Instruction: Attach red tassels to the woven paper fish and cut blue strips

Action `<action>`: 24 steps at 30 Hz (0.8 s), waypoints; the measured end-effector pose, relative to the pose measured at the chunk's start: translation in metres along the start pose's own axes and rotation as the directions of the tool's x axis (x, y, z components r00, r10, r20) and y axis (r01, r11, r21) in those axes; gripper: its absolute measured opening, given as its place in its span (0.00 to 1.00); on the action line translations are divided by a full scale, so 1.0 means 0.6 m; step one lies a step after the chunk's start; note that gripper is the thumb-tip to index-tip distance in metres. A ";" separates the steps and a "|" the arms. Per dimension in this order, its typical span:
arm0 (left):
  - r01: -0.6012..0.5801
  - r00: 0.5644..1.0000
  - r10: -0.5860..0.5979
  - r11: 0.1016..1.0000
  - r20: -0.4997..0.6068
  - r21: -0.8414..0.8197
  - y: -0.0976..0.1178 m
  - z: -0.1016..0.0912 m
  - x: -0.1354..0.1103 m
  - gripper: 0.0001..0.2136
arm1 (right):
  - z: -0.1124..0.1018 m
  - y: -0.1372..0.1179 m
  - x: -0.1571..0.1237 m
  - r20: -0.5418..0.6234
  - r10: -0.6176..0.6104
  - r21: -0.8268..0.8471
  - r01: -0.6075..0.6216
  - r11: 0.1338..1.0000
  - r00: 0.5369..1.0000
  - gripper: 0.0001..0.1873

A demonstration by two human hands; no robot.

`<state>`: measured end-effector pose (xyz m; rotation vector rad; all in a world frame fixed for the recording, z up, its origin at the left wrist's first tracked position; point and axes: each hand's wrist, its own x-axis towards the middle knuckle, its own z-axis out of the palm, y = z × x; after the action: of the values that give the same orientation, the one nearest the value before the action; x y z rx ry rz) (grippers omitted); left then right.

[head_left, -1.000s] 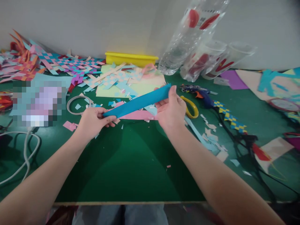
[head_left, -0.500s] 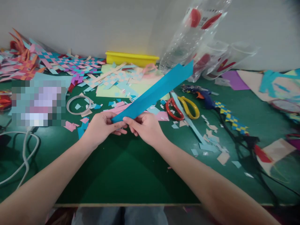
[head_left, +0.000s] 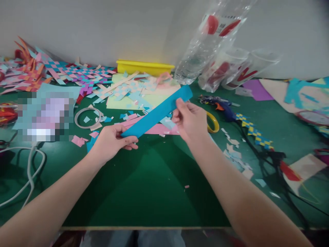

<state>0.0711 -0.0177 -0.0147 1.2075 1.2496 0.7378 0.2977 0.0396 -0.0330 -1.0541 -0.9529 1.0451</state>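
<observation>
Strip (head_left: 154, 116) slants over the table (head_left: 149, 192); from afar, I see the left hand (head_left: 110, 141) clamping thumb and fingers on its lower end, the right hand (head_left: 191, 120) pinching near its upper end. I'd tension it gently, gripping lightly against creases.

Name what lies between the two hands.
The head view shows a blue paper strip, held by the left hand and right hand; pink paper lies on the table beyond.

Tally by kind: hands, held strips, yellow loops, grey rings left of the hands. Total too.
Hands: 2 (left hand, right hand)
Held blue strip: 1
Yellow loop: 1
Grey ring: 1
Total: 5
</observation>
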 end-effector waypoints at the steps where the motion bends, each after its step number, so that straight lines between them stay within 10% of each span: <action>1: -0.006 1.000 0.006 1.000 0.001 0.001 -0.001 -0.001 0.000 0.12 | -0.004 -0.003 0.006 -0.030 -0.037 0.017 0.038 0.999 0.999 0.22; 8: -0.037 0.999 0.037 0.999 -0.020 0.026 0.000 -0.005 -0.003 0.13 | 0.013 -0.010 -0.013 -0.037 -0.062 -0.024 0.062 0.998 0.997 0.28; 12: -0.060 0.998 0.061 0.998 0.008 -0.034 0.004 0.003 -0.007 0.14 | 0.047 -0.001 -0.070 0.198 0.187 -0.217 -0.143 0.966 0.962 0.25; 16: -0.029 0.992 0.035 0.998 0.123 -0.048 0.007 0.012 -0.008 0.15 | 0.066 0.004 -0.110 0.482 0.255 -0.393 -0.053 0.918 0.838 0.25; 24: -0.032 0.991 0.023 0.998 0.133 0.060 0.008 -0.002 -0.003 0.13 | 0.031 0.006 -0.043 0.209 0.043 -0.253 0.011 0.967 0.977 0.25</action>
<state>0.0703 -0.0174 -0.0093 1.3058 1.1556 0.6323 0.2732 0.0188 -0.0353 -1.1756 -1.2796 1.0850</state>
